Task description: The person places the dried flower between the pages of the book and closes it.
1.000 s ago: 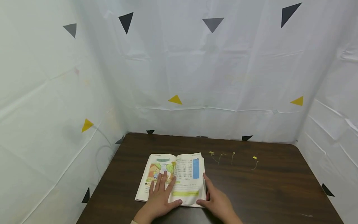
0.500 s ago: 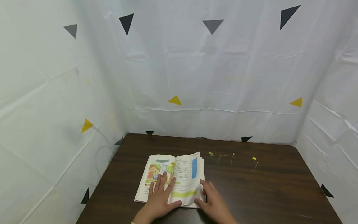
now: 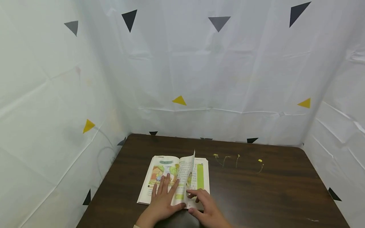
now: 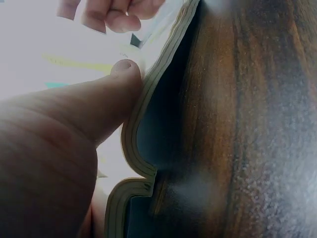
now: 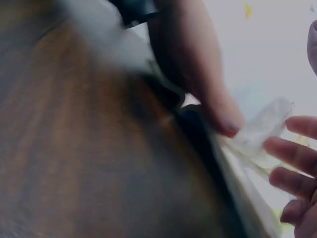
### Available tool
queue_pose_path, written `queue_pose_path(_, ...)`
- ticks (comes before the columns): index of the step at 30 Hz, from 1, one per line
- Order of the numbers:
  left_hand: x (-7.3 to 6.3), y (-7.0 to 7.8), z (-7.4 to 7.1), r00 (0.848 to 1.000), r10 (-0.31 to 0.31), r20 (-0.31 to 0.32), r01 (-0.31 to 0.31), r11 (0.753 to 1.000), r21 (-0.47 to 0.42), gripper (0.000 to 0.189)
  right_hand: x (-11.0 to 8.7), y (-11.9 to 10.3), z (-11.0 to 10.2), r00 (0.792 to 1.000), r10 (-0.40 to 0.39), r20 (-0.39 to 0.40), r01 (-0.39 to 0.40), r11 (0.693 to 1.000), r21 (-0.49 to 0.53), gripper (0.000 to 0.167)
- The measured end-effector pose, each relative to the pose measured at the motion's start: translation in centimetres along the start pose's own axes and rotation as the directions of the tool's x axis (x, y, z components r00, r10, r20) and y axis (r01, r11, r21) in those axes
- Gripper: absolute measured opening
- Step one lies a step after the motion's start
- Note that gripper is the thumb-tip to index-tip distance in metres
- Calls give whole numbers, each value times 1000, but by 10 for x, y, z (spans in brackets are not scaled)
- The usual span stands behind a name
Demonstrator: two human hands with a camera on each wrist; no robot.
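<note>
An open book (image 3: 153, 172) with printed pictures and text lies on the dark table. My left hand (image 3: 161, 202) rests on its left page with spread fingers, the thumb (image 4: 116, 91) lying near the lower edge. One right-hand page (image 3: 186, 164) stands lifted and curved toward the middle, exposing a page with a green block (image 3: 200, 175). Against that page are the fingertips of my right hand (image 3: 209, 207). The right wrist view shows these fingers (image 5: 292, 153) slightly bent behind the page, with the thumb apart from them.
Several thin stems with small yellow flowers (image 3: 215, 155) lie on the brown wooden table (image 3: 271, 193), right of the book. White sheeting (image 3: 214, 76) with black, grey and yellow triangles hangs behind the table and along both sides.
My right hand has moved left from the book's right edge, lifting a page and carrying it toward the middle. My left hand has stayed in place.
</note>
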State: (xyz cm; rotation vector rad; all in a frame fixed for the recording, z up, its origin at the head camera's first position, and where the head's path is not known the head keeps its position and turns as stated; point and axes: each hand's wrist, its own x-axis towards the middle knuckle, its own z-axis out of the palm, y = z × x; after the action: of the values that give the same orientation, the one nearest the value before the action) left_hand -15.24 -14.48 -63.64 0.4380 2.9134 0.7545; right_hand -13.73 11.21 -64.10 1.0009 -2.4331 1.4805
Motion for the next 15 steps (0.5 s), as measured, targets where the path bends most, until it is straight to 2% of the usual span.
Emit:
queue_pose_path(2, 1, -1, 0, 1000, 3, -4, -3, 1000, -1, 102, 0, 0, 6, 998, 59, 21, -60, 996, 71, 53)
queue_pose_path(5, 1, -2, 0, 1000, 7, -13, -7, 1000, -2, 100, 0, 0, 13, 987, 156, 47, -162, 970, 180, 48)
queue_pose_path(7, 0, -4, 1, 1000, 14, -22, -14, 1000, -3, 101, 0, 0, 17, 983, 175, 54, -183, 960, 213, 47)
queue_pose_path(11, -1, -8, 3, 999, 36, -28, -37, 998, -45, 105, 0, 0, 19, 988, 147, 53, -154, 972, 176, 46)
queue_pose_path(15, 0, -11, 0, 999, 51, 0, -51, 990, -133, 109, 0, -3, 19, 986, 148, 76, -155, 983, 98, 47)
